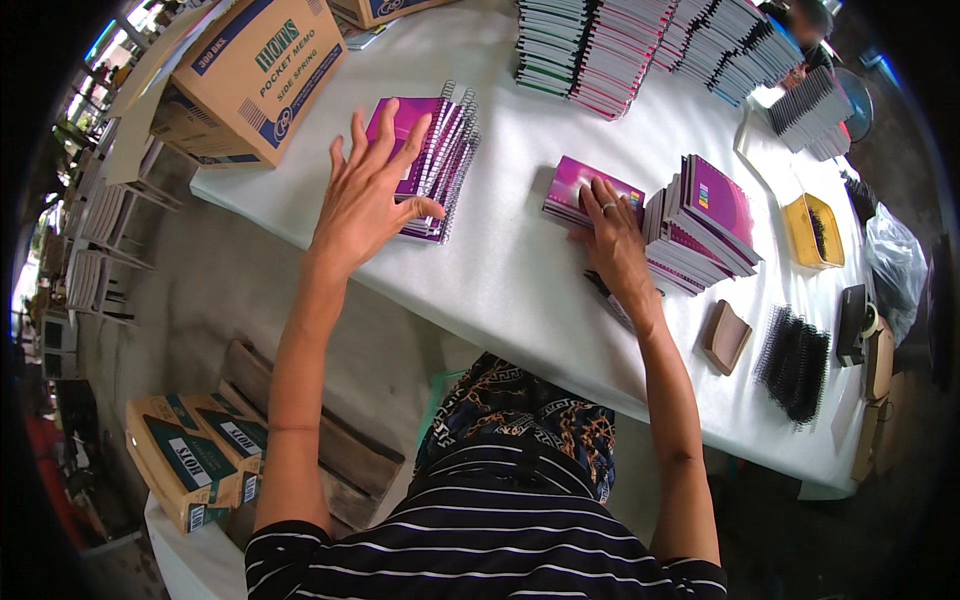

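Observation:
My left hand (370, 190) is spread wide over a stack of purple spiral-bound notebooks (410, 118), its thumb near the wire coils on their right side. The fingers are apart and close around nothing. To the right, my right hand (612, 235) lies with fingers stretched out on a low stack of purple notebooks (570, 192); a ring shows on one finger. Just right of that hand stands a taller, slightly fanned stack of purple notebooks (715, 205). A dark, narrow object (607, 300) lies partly hidden beneath my right wrist, its kind unclear.
A cardboard carton (255, 85) stands at the far left of the white table (500, 270). Tall notebook stacks (620, 50) line the back. On the right are a yellow tray (815, 232), black wire coils (795, 365) and a brown block (726, 337). Wrapped packs (200, 450) sit lower left.

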A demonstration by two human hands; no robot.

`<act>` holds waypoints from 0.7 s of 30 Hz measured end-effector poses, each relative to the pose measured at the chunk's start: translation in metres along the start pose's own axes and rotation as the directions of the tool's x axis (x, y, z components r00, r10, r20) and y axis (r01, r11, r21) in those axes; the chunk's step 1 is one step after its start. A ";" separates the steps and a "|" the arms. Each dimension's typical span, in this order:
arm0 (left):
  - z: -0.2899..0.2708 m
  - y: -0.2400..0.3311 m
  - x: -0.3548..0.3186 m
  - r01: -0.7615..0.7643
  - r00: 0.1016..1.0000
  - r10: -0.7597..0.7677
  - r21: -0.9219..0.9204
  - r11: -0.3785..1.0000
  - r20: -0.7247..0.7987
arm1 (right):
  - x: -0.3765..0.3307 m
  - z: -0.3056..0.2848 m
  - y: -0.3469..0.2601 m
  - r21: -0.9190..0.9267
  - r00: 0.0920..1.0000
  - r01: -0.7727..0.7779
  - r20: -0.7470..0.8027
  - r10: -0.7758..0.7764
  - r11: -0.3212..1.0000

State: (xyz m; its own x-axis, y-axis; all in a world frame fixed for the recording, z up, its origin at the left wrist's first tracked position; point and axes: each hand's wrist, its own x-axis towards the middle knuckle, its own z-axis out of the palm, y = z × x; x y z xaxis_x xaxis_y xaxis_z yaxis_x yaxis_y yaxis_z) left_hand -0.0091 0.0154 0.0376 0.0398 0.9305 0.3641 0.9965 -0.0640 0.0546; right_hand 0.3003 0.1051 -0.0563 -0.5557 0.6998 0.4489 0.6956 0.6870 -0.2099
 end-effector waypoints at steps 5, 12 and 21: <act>0.004 0.038 -0.011 -0.277 0.908 0.194 -0.183 0.943 -0.372 | -0.013 0.002 -0.010 -0.473 0.975 0.212 0.162 -0.152 0.855; 0.052 0.151 -0.055 -0.222 0.963 0.085 -0.580 0.784 -0.255 | 0.000 -0.071 -0.085 0.499 0.860 -0.442 -0.001 0.510 0.746; 0.062 0.164 -0.049 -0.337 0.941 0.234 -0.623 0.706 -0.244 | -0.054 -0.073 -0.077 0.875 0.712 -0.443 0.211 0.669 0.196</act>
State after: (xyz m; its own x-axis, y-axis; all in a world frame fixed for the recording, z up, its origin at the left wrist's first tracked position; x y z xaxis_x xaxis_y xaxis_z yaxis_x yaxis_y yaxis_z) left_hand 0.1570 -0.0181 -0.0287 0.2530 0.7727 0.5822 0.6439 -0.5836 0.4948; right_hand 0.3106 0.0002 -0.0007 -0.0262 0.9997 -0.0037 -0.0158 -0.0041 -0.9999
